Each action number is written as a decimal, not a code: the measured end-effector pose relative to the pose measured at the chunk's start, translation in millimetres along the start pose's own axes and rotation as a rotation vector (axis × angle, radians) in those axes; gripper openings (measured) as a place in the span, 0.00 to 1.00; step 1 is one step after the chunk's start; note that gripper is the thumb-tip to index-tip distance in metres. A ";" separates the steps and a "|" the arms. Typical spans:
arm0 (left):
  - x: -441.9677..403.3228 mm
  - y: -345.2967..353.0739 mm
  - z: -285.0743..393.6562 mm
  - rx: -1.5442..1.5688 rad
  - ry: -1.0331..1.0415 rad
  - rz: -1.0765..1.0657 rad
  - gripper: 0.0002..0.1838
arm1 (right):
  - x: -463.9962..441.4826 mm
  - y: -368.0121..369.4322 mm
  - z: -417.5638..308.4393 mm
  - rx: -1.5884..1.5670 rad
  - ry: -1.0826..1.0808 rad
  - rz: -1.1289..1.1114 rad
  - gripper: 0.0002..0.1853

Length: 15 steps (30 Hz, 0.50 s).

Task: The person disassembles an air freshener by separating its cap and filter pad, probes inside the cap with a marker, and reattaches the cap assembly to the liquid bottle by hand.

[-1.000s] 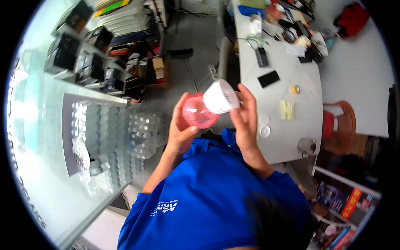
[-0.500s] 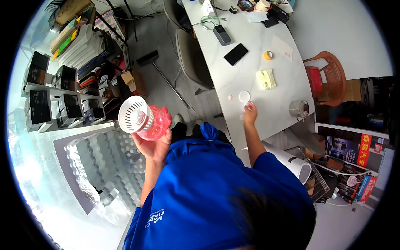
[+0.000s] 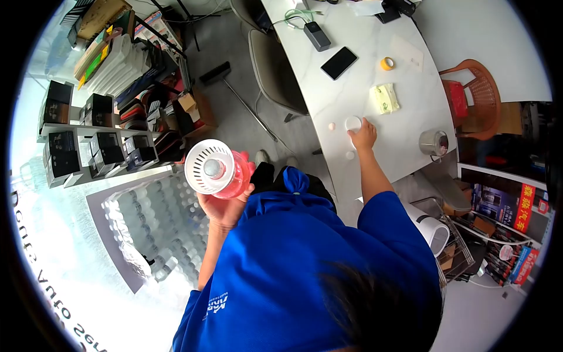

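Note:
My left hand (image 3: 226, 205) is wrapped round a pink see-through bottle (image 3: 241, 176), held up off the table over the floor. A white slotted collar (image 3: 199, 158) surrounds the bottle's top, with a greyish round piece (image 3: 213, 168) at its centre. On the table, my right hand (image 3: 365, 136) has its thumb and finger at the edge of a white round lid (image 3: 352, 122). A small pale disc (image 3: 350, 155) lies just below that hand, and a small pinkish disc (image 3: 332, 126) lies left of the lid.
The white table (image 3: 399, 158) also carries a yellow packet (image 3: 385, 98), a tape roll (image 3: 387, 63), a phone (image 3: 339, 63), a power bank (image 3: 317, 36) and a metal canister (image 3: 433, 143). A grey chair (image 3: 275, 73) stands at its left side, near a broom (image 3: 215, 73).
My right hand has shifted up the table to the white lid, leaving the small pale disc in plain sight. My left hand still holds the bottle, its collar now turned more toward the camera.

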<state>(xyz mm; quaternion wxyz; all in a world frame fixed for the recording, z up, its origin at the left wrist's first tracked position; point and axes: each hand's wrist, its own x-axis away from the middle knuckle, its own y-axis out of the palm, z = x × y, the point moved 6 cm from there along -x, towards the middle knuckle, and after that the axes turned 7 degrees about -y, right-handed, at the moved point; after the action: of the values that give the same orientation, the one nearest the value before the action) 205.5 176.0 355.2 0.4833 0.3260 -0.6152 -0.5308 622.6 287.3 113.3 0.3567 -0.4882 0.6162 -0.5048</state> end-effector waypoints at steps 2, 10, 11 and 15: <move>2.9 -3.2 -0.4 -0.036 0.001 0.032 0.47 | -5.4 3.0 -3.7 0.039 0.036 -0.039 0.40; 8.9 -10.4 -0.3 -0.135 0.006 0.043 0.49 | -5.7 14.0 0.0 0.054 0.098 -0.058 0.42; 9.0 -9.5 -1.0 -0.134 0.010 0.044 0.49 | -5.3 9.9 -4.6 0.032 0.067 0.004 0.44; 7.3 -7.9 -2.1 -0.103 0.028 0.077 0.44 | -17.1 10.2 -9.7 -0.094 -0.052 -0.005 0.45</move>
<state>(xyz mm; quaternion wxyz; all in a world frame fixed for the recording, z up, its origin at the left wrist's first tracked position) 204.2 166.8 349.3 0.5281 0.2843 -0.5924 -0.5380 615.7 306.6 104.8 0.3481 -0.5189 0.6286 -0.4631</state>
